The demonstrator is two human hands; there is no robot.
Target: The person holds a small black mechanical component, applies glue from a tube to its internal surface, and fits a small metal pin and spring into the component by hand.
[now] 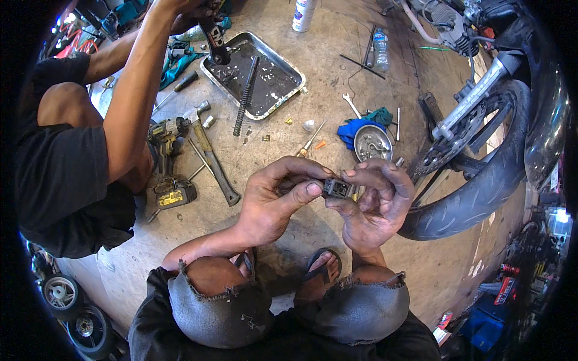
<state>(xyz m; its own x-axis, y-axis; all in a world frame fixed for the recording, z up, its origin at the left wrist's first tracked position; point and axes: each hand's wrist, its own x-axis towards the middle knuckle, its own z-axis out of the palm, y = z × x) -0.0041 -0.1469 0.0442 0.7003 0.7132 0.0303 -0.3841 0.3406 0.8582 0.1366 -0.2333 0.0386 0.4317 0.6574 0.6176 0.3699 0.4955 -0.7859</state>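
A small black rectangular part (pixel 338 189), with a hollow open face like an electrical connector or switch housing, is held up between my hands above the floor. My left hand (pixel 278 195) pinches its left end between thumb and fingers. Around its right end are the thumb and index fingertip of my right hand (pixel 380 201), with the other fingers curled loosely. Grime darkens both hands. Just beyond them a screwdriver (pixel 312 137) and a small orange piece (pixel 320 144) lie on the floor. What is inside the part is too small to make out.
At left a co-worker's arm (pixel 129 114) holds a black tube over a metal tray (pixel 294 93) with a spring (pixel 245 96). Nearby lie a hammer (pixel 212 159) and a cordless impact driver (pixel 170 144). A round metal dish (pixel 372 144) and a motorcycle wheel (pixel 469 207) are at right.
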